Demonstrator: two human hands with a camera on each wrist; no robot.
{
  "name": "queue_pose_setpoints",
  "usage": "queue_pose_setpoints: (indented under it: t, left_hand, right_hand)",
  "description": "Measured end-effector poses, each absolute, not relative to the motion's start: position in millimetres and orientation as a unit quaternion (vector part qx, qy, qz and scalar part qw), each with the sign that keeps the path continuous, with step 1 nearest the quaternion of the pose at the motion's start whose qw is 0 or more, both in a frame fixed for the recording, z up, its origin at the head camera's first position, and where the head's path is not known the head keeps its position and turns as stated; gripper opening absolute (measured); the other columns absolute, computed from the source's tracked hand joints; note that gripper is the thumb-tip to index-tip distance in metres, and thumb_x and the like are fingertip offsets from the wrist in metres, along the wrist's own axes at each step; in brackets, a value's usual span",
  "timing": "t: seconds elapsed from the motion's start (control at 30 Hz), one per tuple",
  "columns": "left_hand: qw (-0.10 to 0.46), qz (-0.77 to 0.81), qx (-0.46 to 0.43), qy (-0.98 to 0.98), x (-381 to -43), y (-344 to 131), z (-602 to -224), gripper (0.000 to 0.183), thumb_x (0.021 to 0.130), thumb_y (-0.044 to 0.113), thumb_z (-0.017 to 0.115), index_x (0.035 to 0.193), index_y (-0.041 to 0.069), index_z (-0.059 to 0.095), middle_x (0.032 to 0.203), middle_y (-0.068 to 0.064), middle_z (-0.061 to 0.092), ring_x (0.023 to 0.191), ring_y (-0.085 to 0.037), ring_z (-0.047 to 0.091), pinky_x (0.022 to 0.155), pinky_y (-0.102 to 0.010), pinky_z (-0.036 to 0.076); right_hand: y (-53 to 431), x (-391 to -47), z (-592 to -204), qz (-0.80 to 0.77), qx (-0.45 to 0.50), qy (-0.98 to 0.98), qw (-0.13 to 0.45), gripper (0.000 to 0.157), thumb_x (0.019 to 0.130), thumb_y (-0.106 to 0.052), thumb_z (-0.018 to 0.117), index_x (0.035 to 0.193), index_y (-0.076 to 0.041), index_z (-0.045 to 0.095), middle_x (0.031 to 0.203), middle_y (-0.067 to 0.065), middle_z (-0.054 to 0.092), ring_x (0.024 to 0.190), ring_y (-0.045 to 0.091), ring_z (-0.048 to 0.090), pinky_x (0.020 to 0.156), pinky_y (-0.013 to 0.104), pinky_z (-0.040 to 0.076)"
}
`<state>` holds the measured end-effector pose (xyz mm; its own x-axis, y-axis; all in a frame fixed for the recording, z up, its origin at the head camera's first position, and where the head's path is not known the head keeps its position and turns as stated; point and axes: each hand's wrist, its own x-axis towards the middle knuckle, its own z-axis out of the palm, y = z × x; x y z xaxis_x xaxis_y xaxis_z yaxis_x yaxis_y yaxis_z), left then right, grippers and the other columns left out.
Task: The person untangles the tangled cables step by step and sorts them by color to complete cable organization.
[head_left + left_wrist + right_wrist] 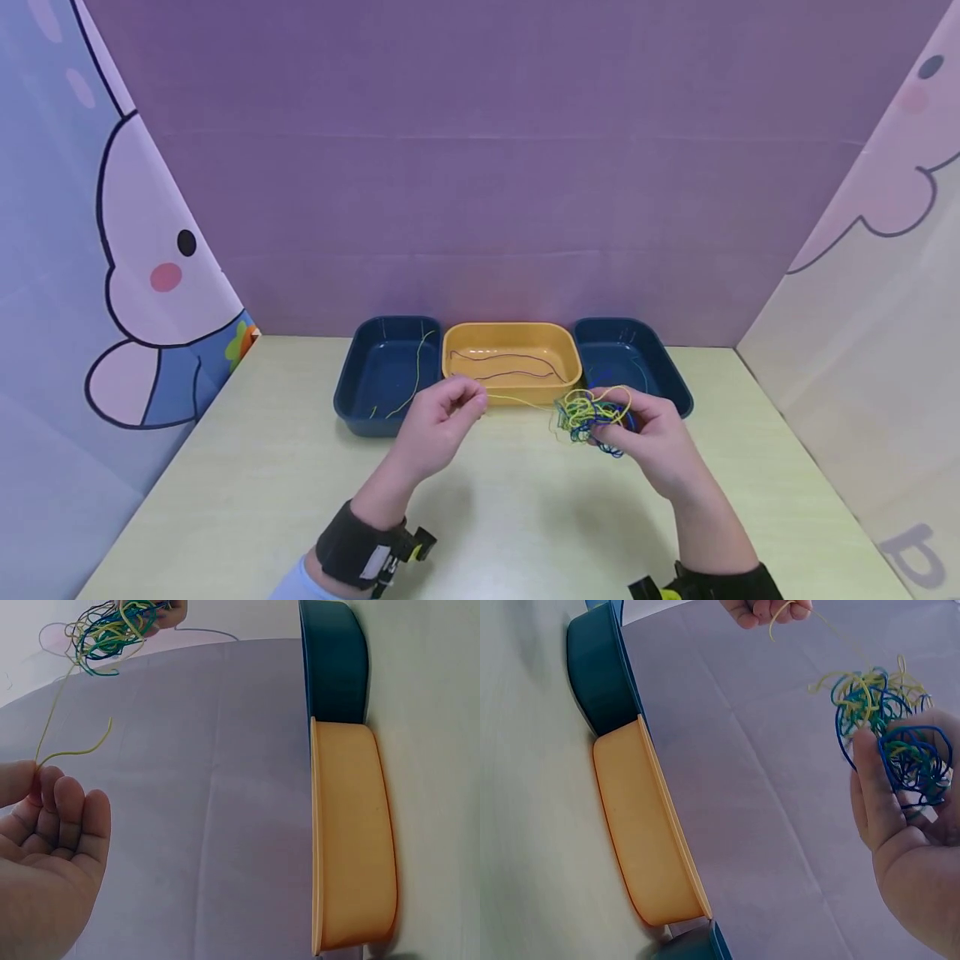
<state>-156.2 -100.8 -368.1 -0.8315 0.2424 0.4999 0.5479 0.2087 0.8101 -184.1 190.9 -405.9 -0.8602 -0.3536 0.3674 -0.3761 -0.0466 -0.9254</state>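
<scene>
My right hand [656,437] grips a tangled bundle of yellow, green and blue strings [588,414] above the table. Between thumb and forefinger, my left hand [442,421] pinches a yellow string [49,720] that runs across to the bundle. Its short free end curls out past the left fingertips in the left wrist view. Seen from the right wrist, blue loops [911,765] bulge between the right thumb and fingers, with yellow loops on the far side. Both hands are raised in front of the trays.
Three trays stand in a row at the back: a dark blue one [363,425] holding a yellow string [417,367], a yellow one [457,333] with dark string in it, and another dark blue one [678,387] with blue and green strands. A purple backdrop [480,183] rises behind them.
</scene>
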Motion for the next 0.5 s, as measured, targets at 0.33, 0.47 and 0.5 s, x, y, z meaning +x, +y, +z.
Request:
queue_pose_setpoints:
  t: [0.33,0.47,0.5]
  left_hand:
    - [0.134,-0.552,-0.255,-0.782,-154.9,-96.1,-370.0,0.008,0.095,-0.001,0.056,0.093,0.0,0.063,0.076,-0.007,0.055,0.073,-0.021,0.05,0.064,-0.036,0.047]
    - [0.155,-0.543,-0.26,-0.783,-153.2,-96.9,-367.5,0.007,0.094,-0.003,0.056,0.093,-0.002,0.063,0.077,-0.007,0.055,0.074,-0.02,0.05,0.064,-0.035,0.047]
    - [0.162,-0.541,-0.265,-0.781,-152.7,-97.0,-366.5,0.007,0.093,-0.004,0.056,0.092,-0.002,0.063,0.076,-0.007,0.055,0.073,-0.02,0.05,0.063,-0.035,0.047]
  right_hand:
    - [189.0,-183.6,-406.4,0.667,0.262,-0.698,0.011,0.023,0.083,0.009,0.067,0.105,0.004,0.064,0.103,0.016,0.065,0.085,0.033,0.063,0.069,0.037,0.058]
    - [187.7,-183.1,-405.0,0.656,0.228,-0.718,0.035,0.02,0.085,0.006,0.067,0.105,0.004,0.066,0.096,0.016,0.067,0.08,0.032,0.064,0.066,0.037,0.058]
    - [187.8,-182.9,-404.5,0.655,0.221,-0.722,0.038,0.02,0.085,0.006,0.067,0.104,0.004,0.066,0.096,0.016,0.067,0.08,0.031,0.064,0.066,0.036,0.058]
